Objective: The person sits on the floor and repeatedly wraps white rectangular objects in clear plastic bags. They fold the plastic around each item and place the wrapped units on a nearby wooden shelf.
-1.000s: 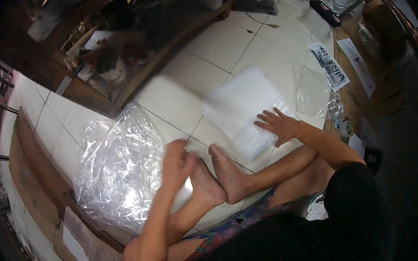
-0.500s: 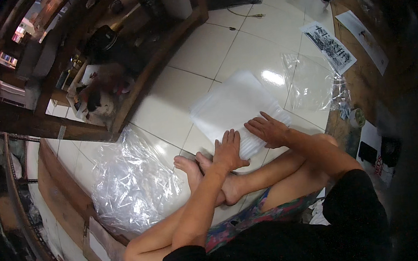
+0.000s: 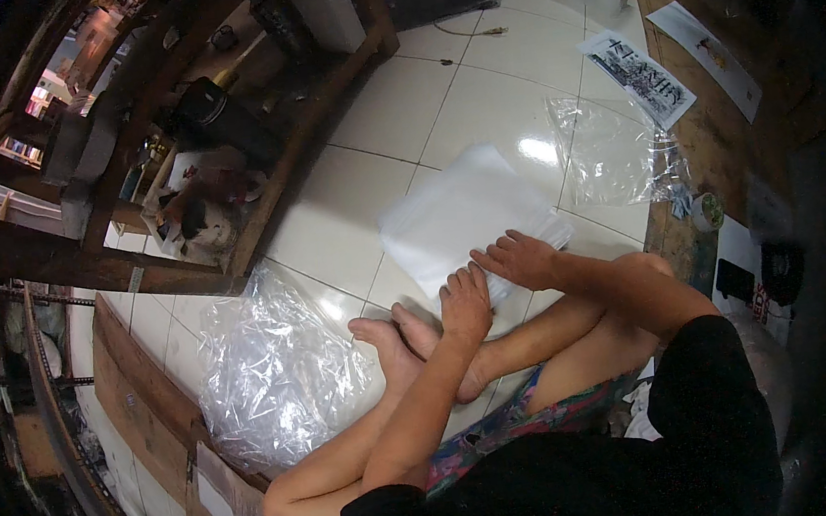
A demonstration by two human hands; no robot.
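Note:
A stack of thin, whitish translucent plastic sheets (image 3: 462,203) lies on the tiled floor in front of my crossed feet. On its near edge rests my left hand (image 3: 465,305), palm down. Its fingers are bent over the sheets and its thumb is hidden. My right hand (image 3: 521,261) lies on the stack just beside it, fingers a little apart and pointing left. The fingertips of the two hands almost meet. The stack's right edge shows several layers slightly out of line.
Crumpled clear plastic (image 3: 280,370) lies left of my feet, and a flat clear bag (image 3: 612,154) right of the stack. A printed sheet (image 3: 639,77) and a tape roll (image 3: 707,212) lie by the wooden board (image 3: 664,234). A wooden shelf frame (image 3: 307,134) stands at the left.
My right hand has slid left toward my left hand, which has shifted slightly right. The left fingers are more bent and its thumb is now out of sight. The view has shifted slightly.

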